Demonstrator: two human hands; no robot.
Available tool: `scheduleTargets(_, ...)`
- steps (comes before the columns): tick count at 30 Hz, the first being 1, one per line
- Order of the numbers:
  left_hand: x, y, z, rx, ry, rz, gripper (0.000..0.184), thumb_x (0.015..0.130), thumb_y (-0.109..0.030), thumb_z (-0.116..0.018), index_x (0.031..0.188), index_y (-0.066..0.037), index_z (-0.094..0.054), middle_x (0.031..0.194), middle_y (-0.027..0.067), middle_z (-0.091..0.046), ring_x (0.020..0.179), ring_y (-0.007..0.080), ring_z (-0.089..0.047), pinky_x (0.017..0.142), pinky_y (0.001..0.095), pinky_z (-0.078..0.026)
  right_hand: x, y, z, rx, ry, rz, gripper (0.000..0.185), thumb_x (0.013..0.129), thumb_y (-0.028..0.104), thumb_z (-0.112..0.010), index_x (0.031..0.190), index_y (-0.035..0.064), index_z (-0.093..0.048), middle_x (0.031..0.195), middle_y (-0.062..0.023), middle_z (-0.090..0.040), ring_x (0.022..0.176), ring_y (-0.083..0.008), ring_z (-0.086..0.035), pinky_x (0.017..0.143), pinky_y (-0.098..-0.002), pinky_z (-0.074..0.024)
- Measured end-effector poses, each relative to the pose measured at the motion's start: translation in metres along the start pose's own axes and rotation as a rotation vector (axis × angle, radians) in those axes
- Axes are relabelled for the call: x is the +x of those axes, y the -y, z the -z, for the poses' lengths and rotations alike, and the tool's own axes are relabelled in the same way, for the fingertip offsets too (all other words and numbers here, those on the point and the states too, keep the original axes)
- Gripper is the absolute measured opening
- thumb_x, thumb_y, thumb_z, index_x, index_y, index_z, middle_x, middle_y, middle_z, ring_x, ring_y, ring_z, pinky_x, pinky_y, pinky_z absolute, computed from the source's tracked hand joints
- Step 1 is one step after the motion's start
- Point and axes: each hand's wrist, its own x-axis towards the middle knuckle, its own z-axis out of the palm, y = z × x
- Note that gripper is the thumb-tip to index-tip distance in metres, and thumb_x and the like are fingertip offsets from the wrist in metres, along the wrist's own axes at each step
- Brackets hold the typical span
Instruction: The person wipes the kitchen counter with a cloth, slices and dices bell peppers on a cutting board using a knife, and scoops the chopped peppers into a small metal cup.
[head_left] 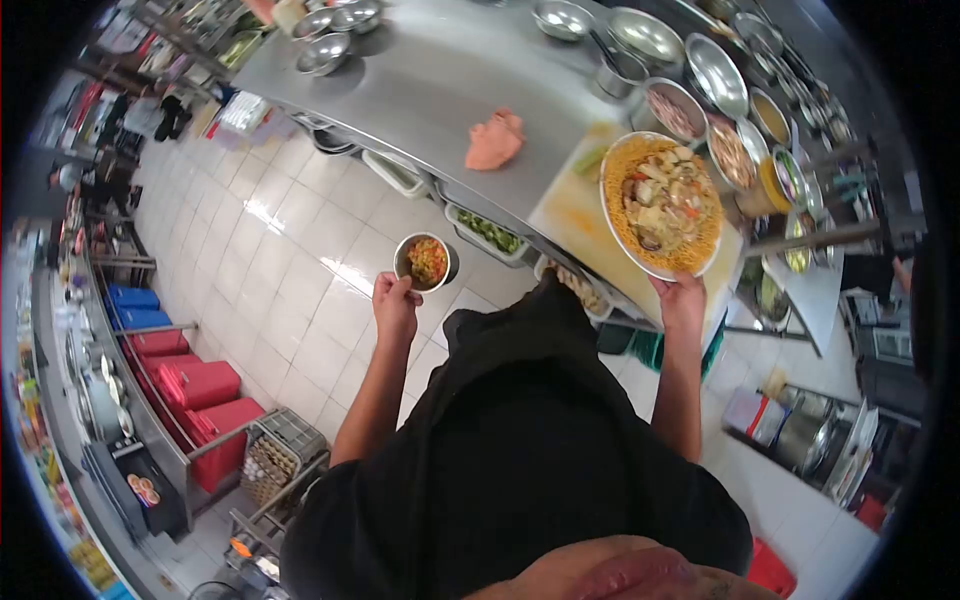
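My left hand (396, 306) is closed on the rim of a metal cup (426, 263) filled with chopped orange, red and green food, held out over the tiled floor. My right hand (682, 300) grips the near edge of a white plate (612, 222), fingers partly hidden beneath it. Crisp yellow noodles ring the plate, with a pale mixed topping (664, 204) in the middle. Under and beside the plate lies a cutting board (572, 222) on the steel counter. A crumpled pink cloth (495, 139) rests on the counter between my hands.
Metal bowls (646, 36) and food containers (675, 108) line the counter's far right side. Trays of green vegetables (487, 232) sit under the counter edge. Red bins (200, 383) and an egg crate (272, 458) stand at the lower left. A person (100, 187) is at the far left.
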Motion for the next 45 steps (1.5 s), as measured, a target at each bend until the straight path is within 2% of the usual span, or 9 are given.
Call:
scheduleTargets(10, 0.039, -0.043, 0.120, -0.125, -0.300, -0.092, 0.019, 0.096, -0.002, -0.061, 0.091, -0.012, -0.046, 0.072, 0.0021, -0.053, 0.053, 0.0133, -0.053, 0.052, 0.0296, -0.045, 0.206, -0.157, -0.254, -0.023, 0.238, -0.093, 0.051, 0.096, -0.003, -0.049, 0.146, 0.0048, -0.041, 0.133, -0.0218, -0.061, 0.104, -0.0350, -0.071, 0.079, -0.0471, -0.0656)
scheduleTargets(11, 0.064, -0.007, 0.072, -0.126, -0.294, -0.083, 0.019, 0.096, -0.002, -0.061, 0.091, -0.012, -0.046, 0.072, 0.0020, -0.053, 0.053, 0.0133, -0.053, 0.051, 0.0295, -0.045, 0.274, -0.148, -0.230, -0.012, 0.225, -0.072, 0.052, 0.096, -0.004, -0.048, 0.146, 0.0047, -0.041, 0.133, -0.0222, -0.060, 0.104, -0.0352, -0.071, 0.079, -0.0473, -0.0654)
scheduleTargets(17, 0.113, -0.101, 0.121, -0.095, -0.452, -0.102, 0.020, 0.095, -0.001, -0.061, 0.090, -0.012, -0.045, 0.071, 0.0018, -0.053, 0.054, 0.0132, -0.053, 0.051, 0.0295, -0.046, 0.320, -0.228, -0.390, 0.013, 0.153, -0.187, 0.058, 0.090, -0.007, -0.047, 0.147, 0.0018, -0.038, 0.135, -0.0250, -0.058, 0.108, -0.0398, -0.069, 0.084, -0.0521, -0.0643)
scheduleTargets(27, 0.250, -0.160, 0.118, -0.197, -0.587, -0.191, 0.020, 0.094, -0.005, -0.066, 0.087, -0.012, -0.049, 0.072, 0.0001, -0.052, 0.058, 0.0123, -0.050, 0.051, 0.0309, -0.045, 0.508, -0.318, -0.455, 0.040, 0.363, -0.301, 0.044, 0.100, 0.005, -0.056, 0.142, -0.0026, -0.045, 0.130, -0.0272, -0.063, 0.109, -0.0428, -0.068, 0.096, -0.0525, -0.0612)
scheduleTargets(30, 0.295, -0.183, 0.148, -0.198, -0.636, -0.139, 0.021, 0.092, 0.000, -0.066, 0.090, -0.011, -0.048, 0.072, 0.0026, -0.056, 0.053, 0.0135, -0.055, 0.046, 0.0267, -0.045, 0.398, -0.318, -0.544, -0.284, 0.285, -0.341, 0.039, 0.106, 0.017, -0.050, 0.136, -0.0070, -0.046, 0.122, -0.0248, -0.067, 0.105, -0.0375, -0.070, 0.092, -0.0492, -0.0622)
scheduleTargets(33, 0.347, -0.197, 0.169, -0.153, -0.582, -0.148, 0.020, 0.093, -0.001, -0.065, 0.092, -0.010, -0.048, 0.073, 0.0032, -0.056, 0.053, 0.0137, -0.056, 0.046, 0.0268, -0.046, 0.327, -0.350, -0.588, -0.594, 0.606, -0.376, 0.041, 0.107, 0.020, -0.053, 0.140, -0.0029, -0.045, 0.121, -0.0220, -0.068, 0.101, -0.0315, -0.071, 0.090, -0.0446, -0.0623)
scheduleTargets(37, 0.423, -0.240, 0.216, -0.051, -0.487, -0.154, 0.021, 0.092, -0.001, -0.064, 0.087, -0.010, -0.046, 0.074, 0.0016, -0.053, 0.056, 0.0122, -0.056, 0.047, 0.0271, -0.047, 0.218, -0.420, -0.689, -0.831, 1.064, -0.022, 0.040, 0.101, 0.008, -0.064, 0.138, 0.0002, -0.053, 0.124, -0.0166, -0.068, 0.102, -0.0226, -0.071, 0.085, -0.0323, -0.0607)
scheduleTargets(43, 0.503, -0.333, 0.270, 0.116, -0.280, -0.295, 0.018, 0.096, -0.006, -0.062, 0.090, -0.009, -0.046, 0.075, -0.0005, -0.053, 0.060, 0.0078, -0.054, 0.051, 0.0253, -0.048, 0.124, -0.476, -0.859, -0.968, 1.511, 0.836, 0.049, 0.081, 0.007, -0.079, 0.128, 0.0132, -0.065, 0.143, -0.0193, -0.055, 0.110, -0.0303, -0.068, 0.087, -0.0403, -0.0595)
scheduleTargets(45, 0.524, -0.365, 0.284, 0.114, -0.211, -0.388, 0.017, 0.097, -0.008, -0.062, 0.091, -0.008, -0.046, 0.076, -0.0006, -0.053, 0.061, 0.0071, -0.053, 0.053, 0.0245, -0.048, 0.110, -0.488, -0.894, -1.043, 1.490, 0.866, 0.042, 0.078, 0.005, -0.079, 0.118, 0.0115, -0.070, 0.144, -0.0191, -0.055, 0.106, -0.0302, -0.069, 0.087, -0.0412, -0.0598)
